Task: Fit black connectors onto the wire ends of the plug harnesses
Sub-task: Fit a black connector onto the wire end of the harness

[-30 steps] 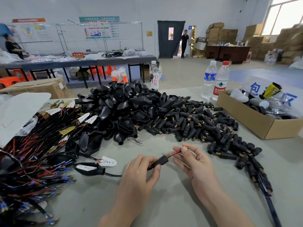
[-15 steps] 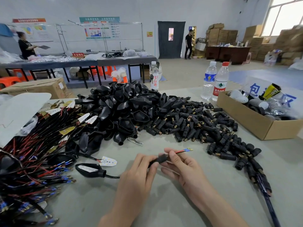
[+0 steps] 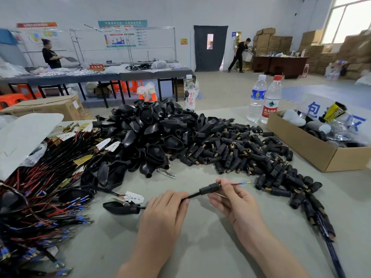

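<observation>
One plug harness lies across the near table: its black housing (image 3: 120, 207) with a white LED board sits at the left, and its thin cable runs right. My left hand (image 3: 164, 217) pinches that cable just behind a black connector (image 3: 209, 188) threaded on it. My right hand (image 3: 234, 199) grips the connector, and the red wire ends (image 3: 240, 183) with blue terminals stick out past it to the right. A heap of loose black connectors (image 3: 241, 153) spreads behind my hands. A pile of harnesses (image 3: 40, 197) with red and black wires fills the left.
Black housings (image 3: 156, 133) are heaped in the middle. A cardboard box (image 3: 313, 149) of parts stands at the right, with two water bottles (image 3: 265, 99) behind it and another bottle (image 3: 189, 93) further left. Finished cables (image 3: 319, 223) trail at the lower right. Two people work far off.
The connector has slid along the cable, so more red wire shows beyond it. Both hands shifted slightly; the right hand now grips the connector instead of the wire tips.
</observation>
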A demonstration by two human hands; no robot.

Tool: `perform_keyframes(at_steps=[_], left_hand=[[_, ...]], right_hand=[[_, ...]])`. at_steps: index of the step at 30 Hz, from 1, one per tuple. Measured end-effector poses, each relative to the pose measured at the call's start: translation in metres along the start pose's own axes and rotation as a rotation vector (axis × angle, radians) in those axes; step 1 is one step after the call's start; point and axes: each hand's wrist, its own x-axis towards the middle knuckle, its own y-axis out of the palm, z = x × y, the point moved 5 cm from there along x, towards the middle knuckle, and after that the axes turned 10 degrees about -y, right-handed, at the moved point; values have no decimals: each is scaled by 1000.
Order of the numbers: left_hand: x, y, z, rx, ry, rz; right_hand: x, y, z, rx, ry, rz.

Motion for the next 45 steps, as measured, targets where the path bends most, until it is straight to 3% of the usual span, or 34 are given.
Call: perform_keyframes(at_steps=[22, 29, 33, 38, 45], left_hand=[[2, -5, -3, 107, 25, -56], [0, 2, -2, -51, -16, 12], [-1, 3, 4, 65, -43, 0], [-3, 4, 8, 149, -48, 0], [-4, 6, 2, 26, -33, 107]], right_hand=[[0, -2, -1, -291, -58, 37], [-5, 5, -2, -258, -38, 96], [-4, 1, 2, -200, -40, 43], [-2, -8, 7, -306, -109, -54], [-3, -14, 22, -339, -210, -131]])
